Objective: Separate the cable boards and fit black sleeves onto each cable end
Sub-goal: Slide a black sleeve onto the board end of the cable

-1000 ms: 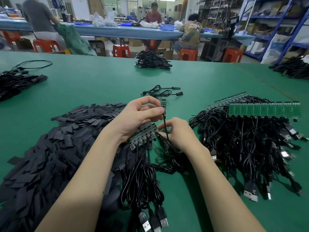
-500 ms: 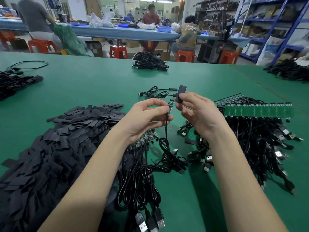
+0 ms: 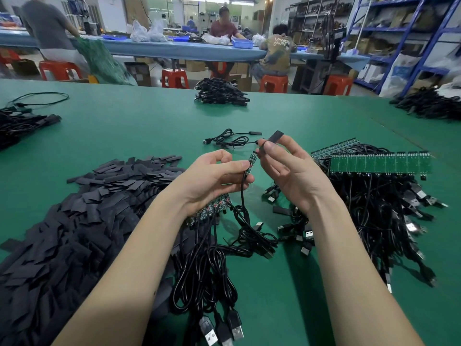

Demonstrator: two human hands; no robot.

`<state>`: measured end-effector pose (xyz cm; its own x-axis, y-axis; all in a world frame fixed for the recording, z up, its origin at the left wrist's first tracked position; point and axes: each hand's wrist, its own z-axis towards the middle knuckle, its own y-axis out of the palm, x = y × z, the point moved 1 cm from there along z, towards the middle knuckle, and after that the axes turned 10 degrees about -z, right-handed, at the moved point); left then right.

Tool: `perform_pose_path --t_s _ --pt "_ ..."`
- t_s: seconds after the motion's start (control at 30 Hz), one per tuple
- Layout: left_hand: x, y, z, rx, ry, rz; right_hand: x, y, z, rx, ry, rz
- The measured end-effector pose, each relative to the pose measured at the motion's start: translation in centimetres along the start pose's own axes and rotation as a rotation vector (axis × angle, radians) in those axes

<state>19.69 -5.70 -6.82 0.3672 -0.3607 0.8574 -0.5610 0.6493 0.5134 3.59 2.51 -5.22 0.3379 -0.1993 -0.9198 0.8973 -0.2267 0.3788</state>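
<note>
Hands raised: left hand pinches board, right hand pinches sleeve.

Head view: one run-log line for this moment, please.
left hand: pinches small board | right hand: pinches black sleeve | sleeve: not yet on board

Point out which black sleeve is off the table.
The sleeve pinched in the right hand, held up beside the small board in the left hand. All the others lie in the pile on the table.

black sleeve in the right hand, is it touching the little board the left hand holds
Cannot tell. In the head view the black sleeve reaches down to the small board tip, but the right hand covers that spot.
</note>
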Motion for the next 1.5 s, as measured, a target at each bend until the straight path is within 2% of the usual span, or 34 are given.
perform_pose_path --t_s 0.2,0.63,1.0,1.27,1.5 --pt "0.2 0.1 -0.2 -0.013 -0.021 -0.009 0.2 0.1 0.0 -0.041 -0.025 0.028" --pt "0.1 0.0 -0.3 -0.059 -0.007 0.002 0.5 -0.5 0.0 -0.105 -0.062 -0.103" --pt "0.5 -0.1 -0.9 -0.145 -0.053 0.116 0.5 -1.6 -1.1 -0.253 0.071 -0.168" --pt "0.5 -0.5 -0.8 -0.13 -0.058 0.086 -1.1 -1.4 -1.2 -0.32 -0.025 -0.321" --pt "0.4 -0.4 -0.8 -0.105 -0.068 0.067 -0.4 -1.3 -0.9 -0.184 -0.084 -0.304"
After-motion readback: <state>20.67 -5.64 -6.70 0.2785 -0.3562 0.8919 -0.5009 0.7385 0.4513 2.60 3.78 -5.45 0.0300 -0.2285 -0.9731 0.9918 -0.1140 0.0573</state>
